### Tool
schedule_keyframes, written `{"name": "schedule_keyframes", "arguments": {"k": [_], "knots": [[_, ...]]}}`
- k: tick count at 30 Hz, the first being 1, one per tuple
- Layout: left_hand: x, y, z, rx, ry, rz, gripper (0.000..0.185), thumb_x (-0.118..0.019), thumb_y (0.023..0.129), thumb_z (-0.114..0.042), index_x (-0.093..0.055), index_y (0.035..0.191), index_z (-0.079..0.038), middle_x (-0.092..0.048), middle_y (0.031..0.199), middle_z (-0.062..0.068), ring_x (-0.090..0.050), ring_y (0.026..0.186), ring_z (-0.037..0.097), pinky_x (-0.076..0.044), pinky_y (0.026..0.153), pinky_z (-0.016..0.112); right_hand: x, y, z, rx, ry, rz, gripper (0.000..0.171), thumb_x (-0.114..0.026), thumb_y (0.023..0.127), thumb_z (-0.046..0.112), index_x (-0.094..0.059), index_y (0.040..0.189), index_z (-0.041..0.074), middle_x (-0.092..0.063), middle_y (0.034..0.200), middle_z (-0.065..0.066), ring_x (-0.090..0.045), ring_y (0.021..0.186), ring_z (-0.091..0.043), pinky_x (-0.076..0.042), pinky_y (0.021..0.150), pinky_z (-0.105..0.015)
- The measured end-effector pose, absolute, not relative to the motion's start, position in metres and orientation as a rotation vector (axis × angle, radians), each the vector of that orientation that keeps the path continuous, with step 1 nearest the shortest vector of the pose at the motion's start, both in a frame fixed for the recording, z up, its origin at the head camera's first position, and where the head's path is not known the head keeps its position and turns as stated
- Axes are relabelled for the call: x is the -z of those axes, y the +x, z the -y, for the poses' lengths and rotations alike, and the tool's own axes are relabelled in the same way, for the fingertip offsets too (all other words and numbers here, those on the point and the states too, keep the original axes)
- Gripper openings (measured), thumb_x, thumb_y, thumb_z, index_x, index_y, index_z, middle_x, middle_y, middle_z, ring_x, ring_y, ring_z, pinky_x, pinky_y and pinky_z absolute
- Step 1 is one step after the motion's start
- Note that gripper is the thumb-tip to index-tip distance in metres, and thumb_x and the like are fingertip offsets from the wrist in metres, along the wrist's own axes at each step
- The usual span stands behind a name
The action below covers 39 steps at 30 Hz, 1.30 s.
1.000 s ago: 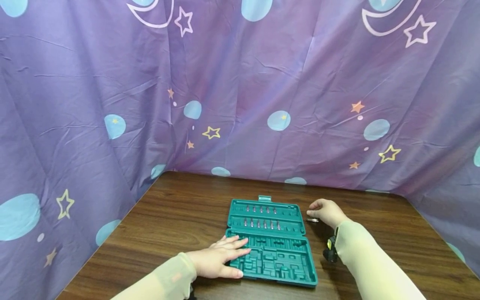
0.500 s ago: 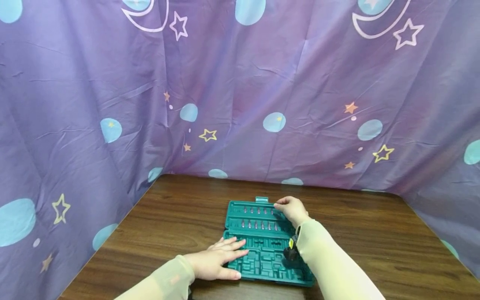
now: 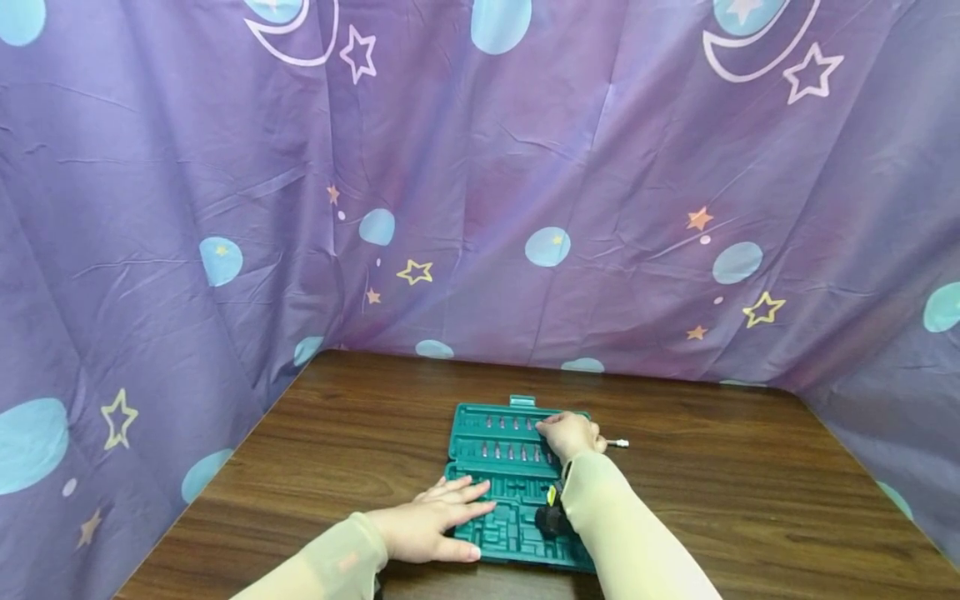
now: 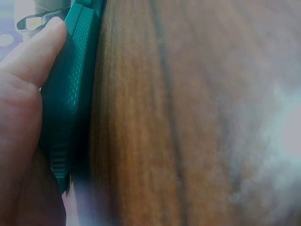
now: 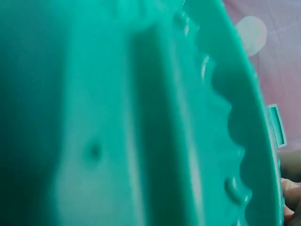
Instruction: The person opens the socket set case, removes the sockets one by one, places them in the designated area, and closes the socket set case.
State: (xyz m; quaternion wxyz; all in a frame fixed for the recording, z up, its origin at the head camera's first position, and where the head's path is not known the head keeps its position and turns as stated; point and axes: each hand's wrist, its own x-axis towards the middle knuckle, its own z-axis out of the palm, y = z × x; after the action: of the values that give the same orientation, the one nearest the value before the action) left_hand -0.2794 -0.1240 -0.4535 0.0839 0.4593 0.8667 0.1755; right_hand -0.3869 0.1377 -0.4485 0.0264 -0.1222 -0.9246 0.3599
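A green plastic bit case (image 3: pixel 517 525) lies unfolded on the table, with two rows of small screwdriver bits (image 3: pixel 515 423) in its far half. My left hand (image 3: pixel 431 525) rests with spread, straight fingers on the near half's left side; in the left wrist view its thumb (image 4: pixel 44 47) lies along the case edge. Over the far half, my right hand (image 3: pixel 570 435) pinches with thumb and index finger at the right end of the upper row, and its fingertips hide the bit there. A short metal rod (image 3: pixel 618 443) shows just right of this hand.
The case's molded near half (image 3: pixel 498 529) shows various recesses, and its latch (image 3: pixel 522 401) points to the far side. Brown wooden table (image 3: pixel 360 433) surrounds the case. A purple patterned cloth (image 3: pixel 480 208) hangs behind.
My right hand has moved left from beside the metal rod, over the case, and then slightly nearer, down to the upper row of bits. The left hand stays put.
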Motion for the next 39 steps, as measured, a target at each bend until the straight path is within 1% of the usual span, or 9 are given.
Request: {"name": "schedule_keyframes", "arguments": {"k": [3, 7, 11, 14, 20, 23, 28, 35, 39], "knots": [[0.4519, -0.2788, 0.1239, -0.533, 1.351, -2.582, 0.063, -0.053, 0.096, -0.047, -0.037, 0.15, -0.018, -0.025, 0.158, 0.005, -0.018, 0.145, 0.03, -0.015, 0.114, 0.056, 0.4471, -0.388, -0.1365, -1.08, -0.389, 2.904, 0.032, -0.062, 0.089, 0.034, -0.073, 0.107, 0.011, -0.057, 0.125, -0.021, -0.036, 0.122, -0.046, -0.017, 0.102, -0.062], [0.4503, -0.2781, 0.1233, -0.531, 1.337, -2.578, 0.063, -0.053, 0.096, -0.047, -0.036, 0.15, -0.018, -0.025, 0.158, 0.005, -0.017, 0.145, 0.03, -0.015, 0.114, 0.056, 0.447, -0.3881, -0.1359, -1.06, -0.401, 2.92, 0.035, -0.062, 0.088, 0.034, -0.072, 0.113, 0.011, -0.054, 0.129, -0.022, -0.036, 0.122, -0.046, -0.018, 0.103, -0.062], [0.4494, -0.2775, 0.1232, -0.533, 1.332, -2.574, 0.063, -0.053, 0.097, -0.047, -0.036, 0.15, -0.018, -0.025, 0.158, 0.005, -0.017, 0.145, 0.03, -0.014, 0.114, 0.056, 0.4456, -0.3863, -0.136, -1.127, -0.414, 2.889, 0.028, -0.065, 0.089, 0.033, -0.074, 0.108, 0.014, -0.053, 0.129, -0.023, -0.034, 0.124, -0.045, -0.016, 0.104, -0.061], [0.4491, -0.2773, 0.1231, -0.537, 1.338, -2.577, 0.063, -0.053, 0.096, -0.046, -0.037, 0.15, -0.017, -0.025, 0.158, 0.006, -0.017, 0.145, 0.031, -0.015, 0.113, 0.058, 0.4421, -0.3828, -0.1358, -1.21, -0.435, 2.855, 0.023, -0.068, 0.089, 0.031, -0.074, 0.103, 0.013, -0.05, 0.128, -0.026, -0.03, 0.125, -0.047, -0.016, 0.105, -0.06], [0.4487, -0.2769, 0.1228, -0.542, 1.326, -2.571, 0.063, -0.053, 0.096, -0.047, -0.036, 0.15, -0.018, -0.025, 0.158, 0.005, -0.017, 0.145, 0.03, -0.014, 0.114, 0.057, 0.4405, -0.3809, -0.1379, -1.298, -0.472, 2.836, 0.022, -0.071, 0.087, 0.029, -0.074, 0.102, 0.014, -0.041, 0.13, -0.034, -0.025, 0.121, -0.056, -0.02, 0.102, -0.062], [0.4495, -0.2771, 0.123, -0.545, 1.332, -2.565, 0.063, -0.052, 0.097, -0.047, -0.036, 0.15, -0.018, -0.024, 0.158, 0.005, -0.017, 0.145, 0.03, -0.014, 0.113, 0.057, 0.4418, -0.3829, -0.1383, -1.339, -0.493, 2.824, 0.021, -0.071, 0.087, 0.028, -0.074, 0.101, 0.013, -0.038, 0.132, -0.034, -0.023, 0.122, -0.056, -0.019, 0.103, -0.062], [0.4521, -0.2781, 0.1239, -0.544, 1.342, -2.564, 0.063, -0.05, 0.097, -0.049, -0.036, 0.15, -0.019, -0.024, 0.158, 0.005, -0.017, 0.145, 0.03, -0.015, 0.113, 0.058, 0.442, -0.3834, -0.1379, -1.365, -0.505, 2.81, 0.019, -0.071, 0.087, 0.027, -0.074, 0.1, 0.013, -0.037, 0.132, -0.034, -0.021, 0.123, -0.055, -0.019, 0.103, -0.061], [0.4538, -0.2788, 0.124, -0.54, 1.354, -2.574, 0.063, -0.05, 0.097, -0.049, -0.036, 0.15, -0.019, -0.025, 0.158, 0.005, -0.017, 0.145, 0.03, -0.015, 0.113, 0.057, 0.4446, -0.3832, -0.1376, -1.342, -0.504, 2.763, 0.019, -0.07, 0.088, 0.027, -0.075, 0.1, 0.013, -0.044, 0.128, -0.032, -0.026, 0.122, -0.054, -0.019, 0.102, -0.059], [0.4532, -0.2791, 0.1238, -0.537, 1.359, -2.576, 0.063, -0.051, 0.097, -0.048, -0.037, 0.15, -0.018, -0.025, 0.158, 0.006, -0.017, 0.145, 0.031, -0.015, 0.113, 0.057, 0.4451, -0.3831, -0.1373, -1.343, -0.5, 2.752, 0.021, -0.07, 0.088, 0.028, -0.075, 0.102, 0.013, -0.046, 0.128, -0.031, -0.027, 0.123, -0.054, -0.018, 0.103, -0.059]]}}
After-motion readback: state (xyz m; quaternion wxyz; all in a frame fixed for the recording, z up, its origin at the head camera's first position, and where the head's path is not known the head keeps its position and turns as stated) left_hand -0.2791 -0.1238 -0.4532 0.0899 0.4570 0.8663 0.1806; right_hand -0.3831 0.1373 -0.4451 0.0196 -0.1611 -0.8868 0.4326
